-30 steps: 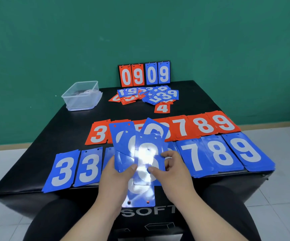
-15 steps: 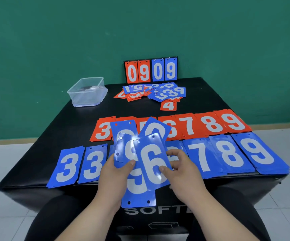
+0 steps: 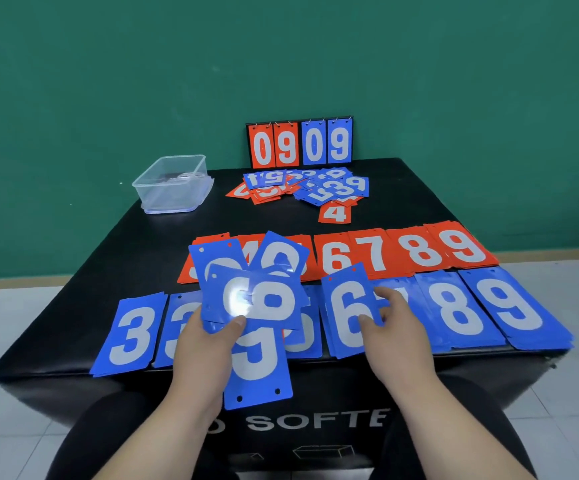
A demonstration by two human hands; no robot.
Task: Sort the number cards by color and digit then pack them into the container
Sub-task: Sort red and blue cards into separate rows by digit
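My left hand (image 3: 208, 344) holds a fan of several blue number cards (image 3: 257, 299) above the table's near edge, thumb on top. My right hand (image 3: 392, 327) pinches a blue 6 card (image 3: 345, 306) over the blue 6 pile in the front row. Blue piles lie along the front: two of 3 (image 3: 130, 332), then 8 (image 3: 458, 310) and 9 (image 3: 511, 306). Behind them runs a red row with 6, 7, 8 and 9 (image 3: 461, 249) showing. An unsorted heap of red and blue cards (image 3: 302, 188) lies at the back. The clear plastic container (image 3: 173, 183) stands back left.
A small scoreboard stand (image 3: 300, 142) showing 0 9 0 9 rises at the table's far edge against a green wall. A single red 4 card (image 3: 335, 213) lies in front of the heap. The black table (image 3: 142, 244) has bare surface on its left side.
My right hand has drawn the blue 6 card out of the fan and carried it right, down over the blue 6 pile. My left hand stays with the remaining fan.
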